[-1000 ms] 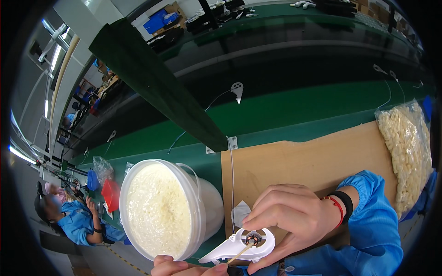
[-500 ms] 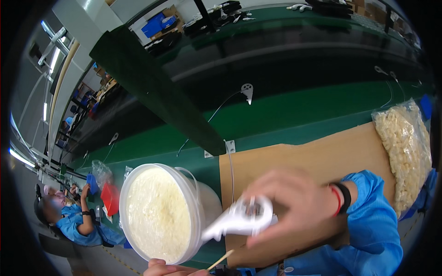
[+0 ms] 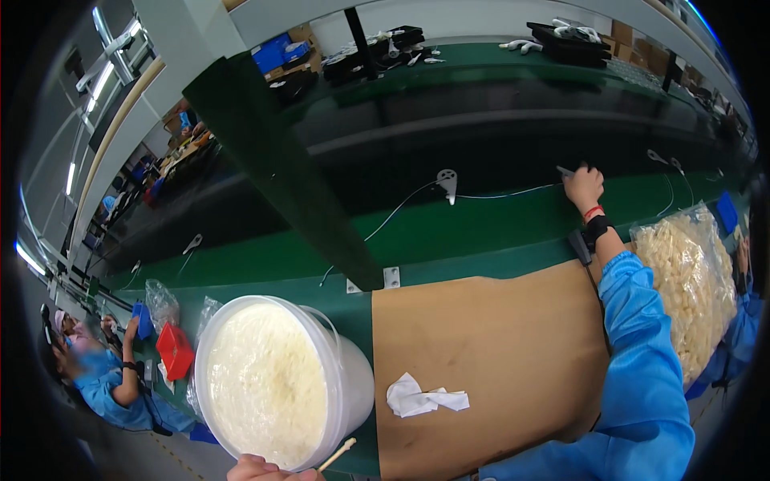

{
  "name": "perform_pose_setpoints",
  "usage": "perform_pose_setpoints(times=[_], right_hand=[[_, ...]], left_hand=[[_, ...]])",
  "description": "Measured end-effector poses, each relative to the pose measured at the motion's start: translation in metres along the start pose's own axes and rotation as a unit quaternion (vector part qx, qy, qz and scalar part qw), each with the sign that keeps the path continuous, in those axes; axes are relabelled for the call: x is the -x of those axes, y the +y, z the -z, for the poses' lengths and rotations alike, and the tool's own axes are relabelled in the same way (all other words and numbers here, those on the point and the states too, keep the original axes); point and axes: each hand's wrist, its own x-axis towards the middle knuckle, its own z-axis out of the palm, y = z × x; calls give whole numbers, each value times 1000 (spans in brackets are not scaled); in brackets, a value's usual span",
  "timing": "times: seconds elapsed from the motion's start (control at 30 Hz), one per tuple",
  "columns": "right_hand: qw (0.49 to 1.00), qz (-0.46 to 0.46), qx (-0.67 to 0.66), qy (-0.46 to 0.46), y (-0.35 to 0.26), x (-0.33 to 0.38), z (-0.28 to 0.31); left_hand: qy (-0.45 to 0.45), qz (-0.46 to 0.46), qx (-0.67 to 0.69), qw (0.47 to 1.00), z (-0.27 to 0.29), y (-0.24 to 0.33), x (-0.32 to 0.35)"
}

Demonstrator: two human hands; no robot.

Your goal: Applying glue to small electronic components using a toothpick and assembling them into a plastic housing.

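At the lower edge, my left hand (image 3: 269, 471) is closed on a thin wooden stick (image 3: 337, 454) with a pale dab at its tip. It is beside the front rim of a white bucket (image 3: 359, 385) full of pale cream paste. My right arm stretches far out over the dark conveyor belt. There my right hand (image 3: 584, 189) pinches a white plastic part (image 3: 565, 171), mostly hidden by the fingers. A thin wire (image 3: 513, 194) runs left from it toward another white part with a round head (image 3: 447, 183) on the belt.
A brown cardboard sheet (image 3: 489, 337) bears a crumpled white tissue (image 3: 425, 398). A black-handled tool (image 3: 579, 247) with a cable lies under my right wrist. At right stands a bag of pale pieces (image 3: 686, 280). A dark green post (image 3: 281, 168) rises ahead; a co-worker (image 3: 112, 377) sits left.
My right hand has moved from above the cardboard, beside the bucket, out to the conveyor with the white part. The tissue has come into sight. My left hand still holds the stick.
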Motion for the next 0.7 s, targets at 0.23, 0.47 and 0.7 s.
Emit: perform_pose_setpoints(times=[0.23, 0.47, 0.7], right_hand=[[920, 245, -226, -208, -162, 49, -10], [918, 320, -151, -181, -220, 73, -16], [872, 263, -386, -147, -201, 66, 27]], left_hand=[[-75, 88, -40, 993, 8, 0, -7], [-80, 90, -77, 990, 26, -1, -13], [-77, 106, -37, 991, 26, -6, -9]])
